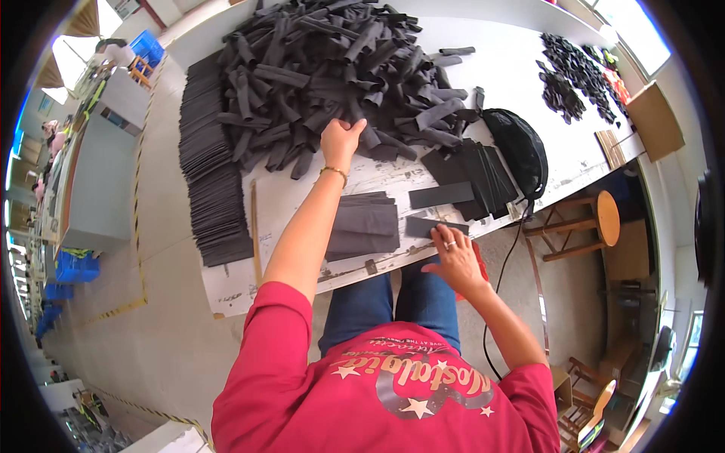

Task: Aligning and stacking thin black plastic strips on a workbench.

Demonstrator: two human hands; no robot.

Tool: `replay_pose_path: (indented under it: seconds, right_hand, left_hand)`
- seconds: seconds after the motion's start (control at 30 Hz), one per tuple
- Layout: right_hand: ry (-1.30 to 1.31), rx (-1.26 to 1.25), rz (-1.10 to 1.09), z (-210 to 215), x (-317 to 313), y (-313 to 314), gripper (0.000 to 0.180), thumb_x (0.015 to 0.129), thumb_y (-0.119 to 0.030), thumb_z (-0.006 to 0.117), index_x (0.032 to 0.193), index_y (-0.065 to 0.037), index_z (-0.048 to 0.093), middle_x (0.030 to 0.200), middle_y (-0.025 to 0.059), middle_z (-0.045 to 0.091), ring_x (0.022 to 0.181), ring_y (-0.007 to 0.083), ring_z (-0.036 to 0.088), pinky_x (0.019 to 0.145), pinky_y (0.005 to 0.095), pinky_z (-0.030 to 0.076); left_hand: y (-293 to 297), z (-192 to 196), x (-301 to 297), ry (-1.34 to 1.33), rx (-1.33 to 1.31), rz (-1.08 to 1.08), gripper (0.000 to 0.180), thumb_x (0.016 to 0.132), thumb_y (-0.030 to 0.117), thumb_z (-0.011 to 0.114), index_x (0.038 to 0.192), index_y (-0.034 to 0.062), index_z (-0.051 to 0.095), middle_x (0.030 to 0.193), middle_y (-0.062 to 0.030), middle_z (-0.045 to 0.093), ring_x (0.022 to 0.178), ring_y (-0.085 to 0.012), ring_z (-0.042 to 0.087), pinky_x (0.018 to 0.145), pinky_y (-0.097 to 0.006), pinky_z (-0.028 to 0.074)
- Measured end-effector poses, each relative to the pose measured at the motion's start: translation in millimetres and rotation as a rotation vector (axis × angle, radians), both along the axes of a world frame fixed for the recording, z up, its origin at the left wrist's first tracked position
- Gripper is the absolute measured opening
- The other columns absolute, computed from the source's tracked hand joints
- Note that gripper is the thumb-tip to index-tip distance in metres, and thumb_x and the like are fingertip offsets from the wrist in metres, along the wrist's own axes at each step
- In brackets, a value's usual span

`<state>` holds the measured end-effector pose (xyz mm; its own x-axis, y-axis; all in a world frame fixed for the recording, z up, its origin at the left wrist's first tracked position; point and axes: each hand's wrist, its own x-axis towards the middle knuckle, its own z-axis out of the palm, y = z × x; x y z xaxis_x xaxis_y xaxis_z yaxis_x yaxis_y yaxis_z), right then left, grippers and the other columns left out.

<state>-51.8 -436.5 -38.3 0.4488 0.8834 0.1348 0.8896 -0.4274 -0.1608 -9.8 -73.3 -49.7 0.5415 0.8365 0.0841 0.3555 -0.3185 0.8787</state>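
Observation:
My left hand [342, 143] reaches to the near edge of a big heap of dark grey rolled fabric pieces [291, 79]. Its fingers are closed on one fabric piece [368, 136]. Close to the table's front edge, my right hand [458, 260] rests its fingertips on a flat dark rectangular card [420, 227], with the thumb held apart. Just beyond lies another dark card [440, 195], beside a fanned stack of dark flat pieces [491, 177]. Between my arms sits a layered stack of flat dark fabric pieces [362, 226].
A long row of folded dark fabric [211, 166] lines the table's left side, with a wooden stick [255, 226] beside it. A black rounded cover [518, 151] with a cord stands at right. Farther right are small black pieces [578, 75] and a wooden stool [606, 219].

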Motion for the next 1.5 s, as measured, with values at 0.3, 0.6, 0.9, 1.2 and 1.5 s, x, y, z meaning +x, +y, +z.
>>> replay_pose_path:
  seconds: [0.3, 0.6, 0.9, 1.2, 1.5]
  right_hand:
    - [0.181, 0.284, 0.106, -15, 34, -18, 0.033, 0.078, 0.003, 0.059, 0.110, -0.003, 0.064, 0.105, 0.0118, 0.062, 0.097, 0.0310, 0.057, 0.083, 0.0407, 0.047]
    - [0.521, 0.635, -0.210, 77, 17, 49, 0.035, 0.080, -0.010, 0.076, 0.106, -0.001, 0.054, 0.102, 0.0161, 0.054, 0.093, 0.0319, 0.055, 0.083, 0.0379, 0.045]
    - [0.258, 0.734, 0.056, 94, -25, 76, 0.049, 0.076, -0.006, 0.075, 0.123, -0.005, 0.058, 0.105, 0.0151, 0.059, 0.097, 0.0354, 0.056, 0.085, 0.0415, 0.046]
    - [0.140, 0.722, -0.030, 94, -29, 58, 0.044, 0.072, -0.007, 0.077, 0.115, -0.006, 0.065, 0.103, 0.0094, 0.060, 0.098, 0.0302, 0.056, 0.088, 0.0404, 0.042]
    - [0.048, 0.703, 0.006, 102, -28, 61, 0.027, 0.073, -0.005, 0.076, 0.100, -0.008, 0.072, 0.093, 0.0037, 0.060, 0.088, 0.0243, 0.057, 0.078, 0.0365, 0.041]
  left_hand:
    - [3, -18, 12, -0.142, -0.153, -0.013, 0.025, 0.082, 0.020, 0.069, 0.088, -0.0041, 0.064, 0.085, -0.0185, 0.068, 0.075, -0.0313, 0.069, 0.069, -0.042, 0.056]
    - [-53, 50, -81, -0.618, -0.883, -0.275, 0.022, 0.096, 0.004, 0.049, 0.110, -0.0113, 0.053, 0.100, -0.0233, 0.066, 0.084, -0.0313, 0.071, 0.076, -0.041, 0.061]
    - [-106, 75, -125, -0.654, -1.080, -0.414, 0.027, 0.095, 0.003, 0.043, 0.116, -0.0053, 0.057, 0.113, -0.0234, 0.065, 0.104, -0.0303, 0.066, 0.093, -0.039, 0.054]
    - [-111, 86, -137, -0.711, -1.123, -0.311, 0.022, 0.095, 0.012, 0.061, 0.110, -0.0036, 0.058, 0.106, -0.0200, 0.067, 0.097, -0.0297, 0.067, 0.084, -0.041, 0.058]
    - [-112, 82, -135, -0.695, -1.214, -0.324, 0.025, 0.096, 0.014, 0.061, 0.112, -0.0042, 0.055, 0.109, -0.0209, 0.066, 0.099, -0.0289, 0.067, 0.087, -0.039, 0.057]
